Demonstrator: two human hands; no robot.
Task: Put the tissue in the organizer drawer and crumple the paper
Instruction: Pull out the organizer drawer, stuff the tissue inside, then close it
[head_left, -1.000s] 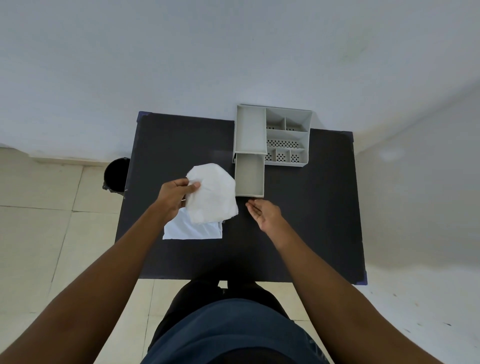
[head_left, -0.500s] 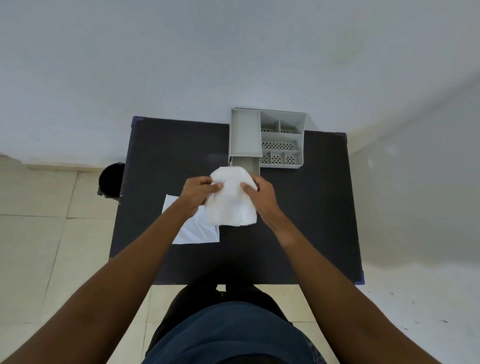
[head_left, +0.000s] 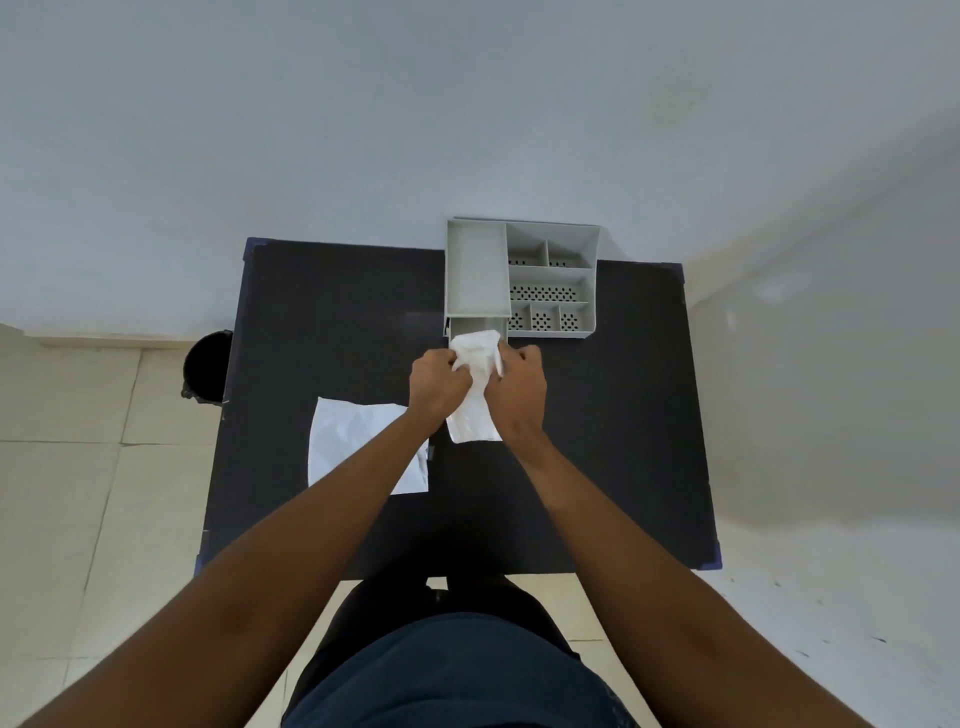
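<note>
A white tissue is bunched between both of my hands over the pulled-out drawer of the grey organizer. My left hand grips the tissue's left side and my right hand grips its right side. The tissue's top end reaches into the drawer opening, and its lower end hangs down toward me. Most of the drawer is hidden behind the tissue and my hands. A flat white sheet of paper lies on the black table, partly under my left forearm.
The organizer stands at the table's far edge against a pale wall, with several perforated compartments on its right side. A black bin sits on the tiled floor left of the table.
My left hand carried the tissue from above the paper to the drawer. My right hand joined it, and both hands squeezed the tissue narrower and pushed its top end into the drawer.
</note>
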